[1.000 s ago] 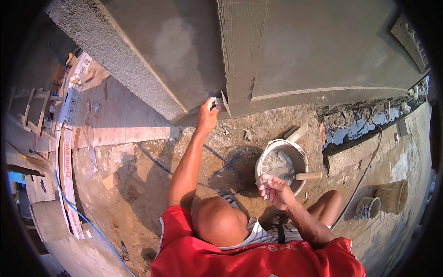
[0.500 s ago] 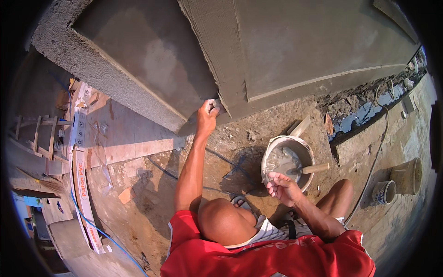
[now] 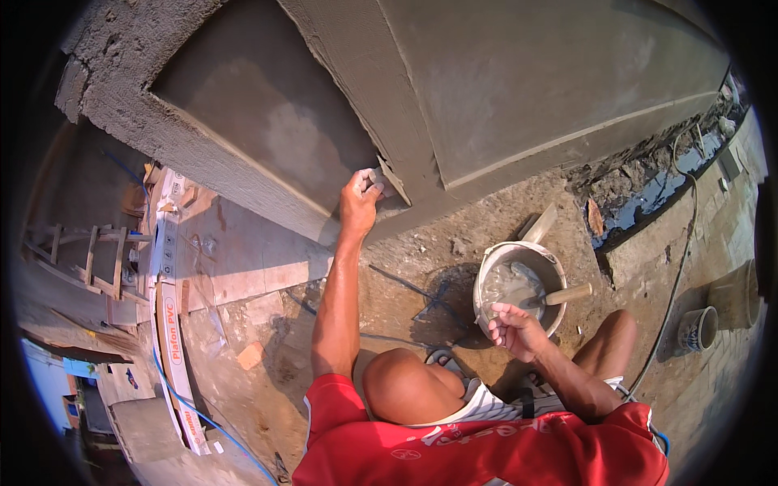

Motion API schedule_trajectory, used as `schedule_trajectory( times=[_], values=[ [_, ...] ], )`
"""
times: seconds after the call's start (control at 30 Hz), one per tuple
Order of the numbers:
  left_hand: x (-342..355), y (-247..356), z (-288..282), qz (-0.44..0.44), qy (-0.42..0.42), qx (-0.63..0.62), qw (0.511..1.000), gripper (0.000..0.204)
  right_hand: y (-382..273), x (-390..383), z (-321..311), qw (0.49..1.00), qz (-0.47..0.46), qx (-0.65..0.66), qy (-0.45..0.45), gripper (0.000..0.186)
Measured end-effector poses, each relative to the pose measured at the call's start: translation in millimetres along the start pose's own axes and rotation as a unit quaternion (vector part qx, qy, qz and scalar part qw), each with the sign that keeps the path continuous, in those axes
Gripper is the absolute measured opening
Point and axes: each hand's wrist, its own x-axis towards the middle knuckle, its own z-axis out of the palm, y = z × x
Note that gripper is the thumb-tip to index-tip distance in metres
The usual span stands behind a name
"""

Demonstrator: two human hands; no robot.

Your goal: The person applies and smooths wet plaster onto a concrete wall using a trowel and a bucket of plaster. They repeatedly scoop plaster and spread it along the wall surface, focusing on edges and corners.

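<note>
My left hand (image 3: 359, 204) is closed on a small flat grey piece (image 3: 393, 181), its kind not clear. It holds this against the lower end of the raised plaster band (image 3: 356, 77), beside the recessed panel (image 3: 267, 113) of the grey wall. Over the near rim of a whitish bucket (image 3: 484, 271) hovers my right hand (image 3: 519, 332), fingers curled in; whether anything is in them cannot be made out. Wet grey mortar (image 3: 510, 283) lies in the bucket. A trowel (image 3: 567, 294) stands in it, wooden handle leaning over the right rim.
A pale block (image 3: 541, 223) lies behind the bucket. Two more buckets (image 3: 697, 330) stand at the right, near a hose (image 3: 668, 316). A ditch with water (image 3: 648, 198) runs along the wall. At left are a long carton (image 3: 172, 324), a blue cable (image 3: 215, 421) and a wooden frame (image 3: 101, 259).
The view has shifted, carrying most of the scene rightward. Against the wall, my left hand has moved slightly left, and more of the flat piece shows. My right hand stays curled over the bucket.
</note>
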Motion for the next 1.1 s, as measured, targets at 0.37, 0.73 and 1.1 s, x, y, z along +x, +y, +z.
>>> schedule_trajectory(
  times=[0.37,0.73,1.1],
  values=[
    [13.1,72.3,-12.8,0.034,-0.007,0.009,0.999,0.022,-1.2,-3.1,-6.5,1.0,-0.012,0.01,-0.005,0.024],
    [29.0,166.5,-32.4,0.078,-0.016,0.024,0.997,0.023,-7.4,-7.5,-7.7,1.0,-0.011,0.005,0.008,0.025],
    [16.0,260.2,-71.3,0.161,0.02,-0.015,0.987,0.024,-11.9,-9.1,-5.5,0.999,-0.028,-0.018,0.018,0.026]
  ],
)
